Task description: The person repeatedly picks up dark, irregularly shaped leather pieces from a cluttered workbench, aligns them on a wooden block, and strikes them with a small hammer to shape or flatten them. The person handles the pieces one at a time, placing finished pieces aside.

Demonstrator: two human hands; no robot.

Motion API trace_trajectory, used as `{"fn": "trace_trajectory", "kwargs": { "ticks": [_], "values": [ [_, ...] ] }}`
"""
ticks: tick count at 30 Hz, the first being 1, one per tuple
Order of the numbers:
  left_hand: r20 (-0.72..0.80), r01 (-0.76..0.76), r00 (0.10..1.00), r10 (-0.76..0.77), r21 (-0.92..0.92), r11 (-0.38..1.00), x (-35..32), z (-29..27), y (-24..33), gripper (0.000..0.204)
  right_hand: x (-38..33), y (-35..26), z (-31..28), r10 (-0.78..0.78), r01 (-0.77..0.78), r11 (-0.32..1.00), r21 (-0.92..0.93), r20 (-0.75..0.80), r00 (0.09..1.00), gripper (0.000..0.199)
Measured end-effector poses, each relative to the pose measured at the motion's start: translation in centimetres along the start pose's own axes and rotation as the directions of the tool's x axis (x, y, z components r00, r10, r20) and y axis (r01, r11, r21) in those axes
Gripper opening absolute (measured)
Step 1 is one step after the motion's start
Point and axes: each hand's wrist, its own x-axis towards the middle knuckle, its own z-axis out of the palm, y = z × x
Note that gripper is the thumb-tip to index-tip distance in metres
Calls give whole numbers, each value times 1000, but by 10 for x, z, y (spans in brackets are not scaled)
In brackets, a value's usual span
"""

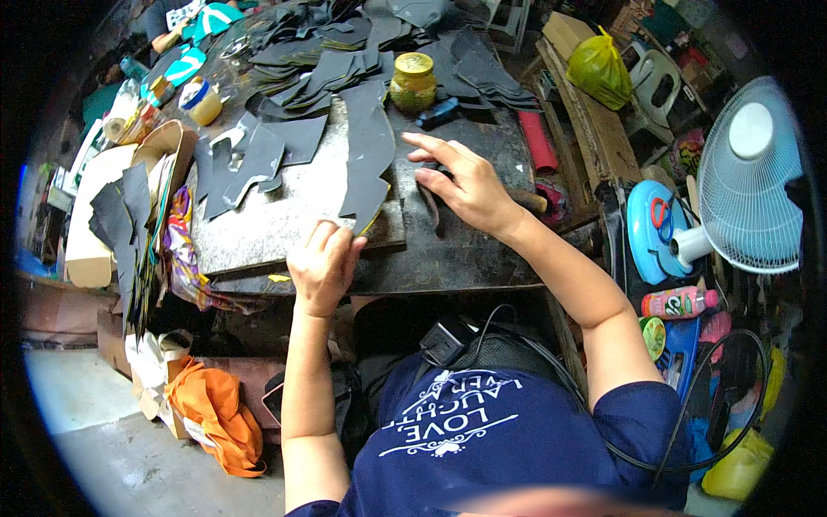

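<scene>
A long dark grey cut piece of sheet material (369,159) with a wavy edge lies at the right side of a pale, speckled board (250,237). My left hand (324,265) pinches its near end, fingers pressed together. To the right of the piece my right hand (465,183) hovers with fingers apart, holding nothing that I can see. A thin dark curved strip (430,212) lies on the table below that hand. A brownish handle-like end (528,202) shows beside my right wrist. More grey cut pieces (245,164) rest on the board's left part.
Stacks of dark pieces (314,73) cover the table's far side, near a yellow-lidded jar (413,83). Another jar (202,102) stands at the left, beside a carton (164,146). A fan (749,177) stands at the right. A person's hand (177,33) shows far left.
</scene>
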Motion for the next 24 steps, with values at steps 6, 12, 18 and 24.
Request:
{"fn": "trace_trajectory", "kwargs": {
  "ticks": [6, 12, 18, 24],
  "values": [
    [4, 91, 996, -91, 60, 994, 2, 0, 5, 26, 8, 6, -2, -40, 42, 999, -32, 54, 998, 39],
    [5, 184, 982, -189, 207, 961, 11, 5, 7, 25, 39, 77, -51, -206, 149, 873, -465, -76, 976, 35],
    [-21, 156, 987, -158, 337, 929, 16, 9, -2, 25, 89, 189, -98, 420, -462, 670, -581, -216, 881, 82],
    [-41, 165, 986, -160, 222, 961, 11, 4, -5, 24, 87, 220, -89, 476, -358, 673, -647, 9, 879, 87]
  ]
}}
